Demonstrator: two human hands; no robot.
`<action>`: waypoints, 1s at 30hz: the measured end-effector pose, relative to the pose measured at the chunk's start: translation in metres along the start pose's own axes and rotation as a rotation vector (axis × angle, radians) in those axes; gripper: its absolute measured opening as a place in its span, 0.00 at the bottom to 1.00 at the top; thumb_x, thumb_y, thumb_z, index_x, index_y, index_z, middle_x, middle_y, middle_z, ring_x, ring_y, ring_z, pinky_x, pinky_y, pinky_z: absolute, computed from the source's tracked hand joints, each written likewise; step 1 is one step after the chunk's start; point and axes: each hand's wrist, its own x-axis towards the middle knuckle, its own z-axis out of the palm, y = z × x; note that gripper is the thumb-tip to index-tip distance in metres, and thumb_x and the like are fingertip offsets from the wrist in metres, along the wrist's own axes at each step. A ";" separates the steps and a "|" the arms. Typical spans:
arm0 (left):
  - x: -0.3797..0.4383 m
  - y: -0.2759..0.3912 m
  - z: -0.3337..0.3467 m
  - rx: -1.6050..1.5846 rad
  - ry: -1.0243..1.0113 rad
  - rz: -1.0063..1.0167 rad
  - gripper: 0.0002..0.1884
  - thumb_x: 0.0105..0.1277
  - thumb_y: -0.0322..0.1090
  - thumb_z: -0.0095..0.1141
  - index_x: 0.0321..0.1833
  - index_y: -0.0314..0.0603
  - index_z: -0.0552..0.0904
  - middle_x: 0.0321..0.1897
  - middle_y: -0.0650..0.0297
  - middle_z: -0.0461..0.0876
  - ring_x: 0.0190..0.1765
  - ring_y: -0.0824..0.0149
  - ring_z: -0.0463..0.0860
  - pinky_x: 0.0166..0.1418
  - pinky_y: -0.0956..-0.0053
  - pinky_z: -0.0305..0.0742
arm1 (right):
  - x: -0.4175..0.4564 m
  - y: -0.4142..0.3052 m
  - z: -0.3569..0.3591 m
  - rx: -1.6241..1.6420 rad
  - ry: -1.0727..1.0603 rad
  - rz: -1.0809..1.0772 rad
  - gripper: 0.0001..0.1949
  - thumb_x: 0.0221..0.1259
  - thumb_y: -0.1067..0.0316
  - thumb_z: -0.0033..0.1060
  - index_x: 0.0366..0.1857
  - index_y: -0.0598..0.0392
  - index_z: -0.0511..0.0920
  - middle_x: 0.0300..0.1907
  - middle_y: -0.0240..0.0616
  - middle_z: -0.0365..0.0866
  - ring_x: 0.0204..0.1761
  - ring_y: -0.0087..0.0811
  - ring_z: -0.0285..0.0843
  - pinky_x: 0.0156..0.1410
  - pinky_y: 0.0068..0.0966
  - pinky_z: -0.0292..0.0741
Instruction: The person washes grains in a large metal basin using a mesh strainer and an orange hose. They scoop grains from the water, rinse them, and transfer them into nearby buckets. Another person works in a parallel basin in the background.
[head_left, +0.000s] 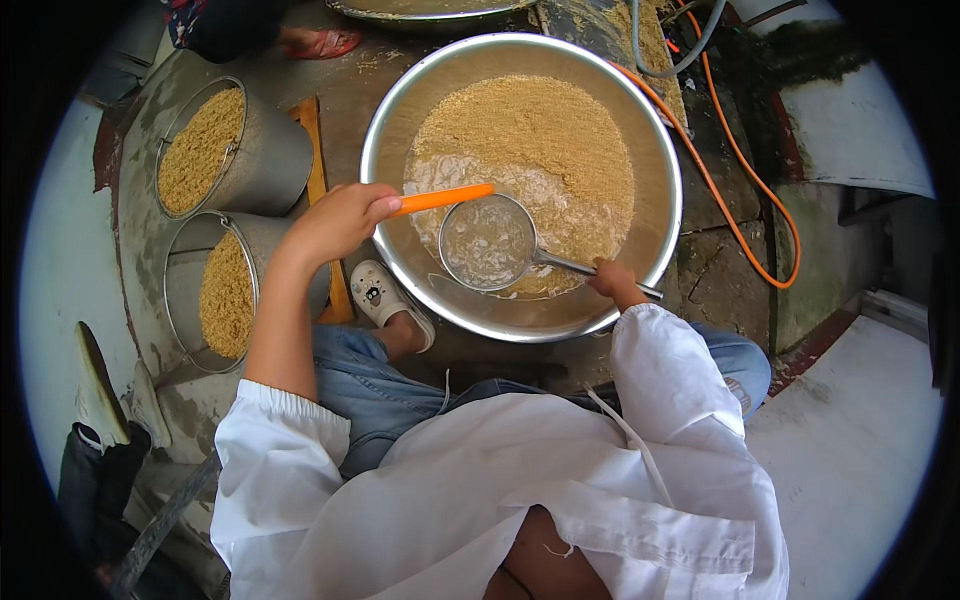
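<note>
A wide metal basin (397, 112) holds yellowish grain under shallow water. My left hand (337, 217) grips a flat orange hose (442, 199), its end reaching over the basin's near-left part. A long-handled round mesh strainer (487, 244) lies low over the wet grain just below the hose's end, water rippling in and around its bowl. My right hand (615, 279) is closed around the strainer's metal handle at the basin's near-right rim. Whether the bowl touches the grain beneath it, I cannot tell.
Two metal buckets (277, 165) of grain lean at the left beside a wooden frame (341, 292). Orange hose loops (731, 225) and a grey hose (679, 71) lie at the right. Another basin (435, 11) is at the top edge; another person's foot (322, 43) stands near it.
</note>
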 end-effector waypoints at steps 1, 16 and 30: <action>0.002 0.000 0.001 -0.003 0.010 0.009 0.17 0.70 0.46 0.46 0.39 0.39 0.79 0.18 0.56 0.74 0.25 0.58 0.75 0.34 0.62 0.69 | -0.002 0.003 0.007 -0.025 -0.072 0.008 0.28 0.53 0.50 0.59 0.59 0.46 0.71 0.51 0.44 0.80 0.56 0.45 0.75 0.59 0.40 0.71; 0.002 0.012 -0.011 -0.008 0.043 0.002 0.16 0.70 0.44 0.46 0.39 0.37 0.79 0.17 0.58 0.74 0.24 0.61 0.75 0.33 0.63 0.69 | -0.079 -0.004 -0.045 1.204 -0.135 -0.136 0.18 0.55 0.71 0.65 0.42 0.51 0.64 0.25 0.37 0.75 0.16 0.21 0.69 0.17 0.22 0.65; -0.004 0.006 -0.014 0.006 0.109 -0.018 0.16 0.71 0.45 0.45 0.40 0.39 0.79 0.25 0.50 0.77 0.32 0.48 0.77 0.38 0.59 0.69 | 0.037 -0.028 -0.177 0.390 0.495 0.214 0.31 0.65 0.66 0.41 0.72 0.41 0.46 0.47 0.58 0.78 0.50 0.53 0.77 0.55 0.44 0.72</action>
